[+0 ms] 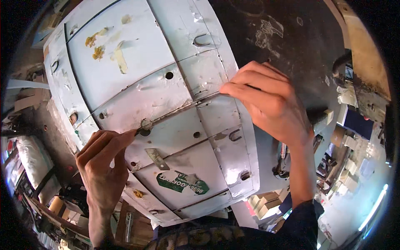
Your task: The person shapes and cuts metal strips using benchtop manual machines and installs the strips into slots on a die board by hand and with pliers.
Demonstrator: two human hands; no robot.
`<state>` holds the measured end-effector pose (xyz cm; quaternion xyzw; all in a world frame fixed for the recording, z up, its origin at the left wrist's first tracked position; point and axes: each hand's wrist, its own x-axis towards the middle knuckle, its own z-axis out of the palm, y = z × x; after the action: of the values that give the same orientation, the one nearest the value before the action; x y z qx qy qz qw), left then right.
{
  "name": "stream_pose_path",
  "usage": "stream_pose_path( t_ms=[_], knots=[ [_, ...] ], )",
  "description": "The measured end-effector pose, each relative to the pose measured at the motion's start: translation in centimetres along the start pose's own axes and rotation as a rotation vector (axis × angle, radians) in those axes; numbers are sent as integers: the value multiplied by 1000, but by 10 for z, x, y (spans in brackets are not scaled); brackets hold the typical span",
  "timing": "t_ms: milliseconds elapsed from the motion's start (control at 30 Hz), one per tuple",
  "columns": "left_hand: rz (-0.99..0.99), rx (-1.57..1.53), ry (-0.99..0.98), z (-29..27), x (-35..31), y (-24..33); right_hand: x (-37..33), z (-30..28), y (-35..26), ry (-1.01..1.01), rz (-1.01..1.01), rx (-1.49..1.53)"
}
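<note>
A large white panel [150,96] lies in front of me, crossed by dark seams and dotted with round holes and U-shaped marks. Over its middle stretches a thin metal rod [183,108] with what looks like a ring near its left end. My left hand [104,160] is closed, pinching the rod's left end beside a dark hole [144,132]. At the panel's right edge, the closed fingers of my right hand [266,100] grip the other end. Just below the rod rests a short flat metal strip [157,159] with a small hole, near a torn green label [182,183].
Yellow-orange lumps [98,53] and a tape scrap [121,60] stick to the panel's upper part. A dark scuffed surface [291,37] extends beyond its right side. Far left sits a whitish plastic-wrapped bundle [35,160]; wood pieces [266,204] are piled at lower right.
</note>
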<state>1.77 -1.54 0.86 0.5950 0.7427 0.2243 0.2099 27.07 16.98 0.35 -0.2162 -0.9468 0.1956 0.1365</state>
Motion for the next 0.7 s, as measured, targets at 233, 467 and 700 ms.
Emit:
stream_pose_path(
  t_ms=[233, 467, 700],
  knots=[
    [-3, 2, 2, -2, -3, 1, 3, -3, -2, -99, -5, 15],
    [-69, -31, -9, -1, -4, 8, 6, -8, -4, -133, -7, -56],
    [78, -159, -90, -9, 36, 48, 7, -8, 0, -106, -62, -130]
  ],
)
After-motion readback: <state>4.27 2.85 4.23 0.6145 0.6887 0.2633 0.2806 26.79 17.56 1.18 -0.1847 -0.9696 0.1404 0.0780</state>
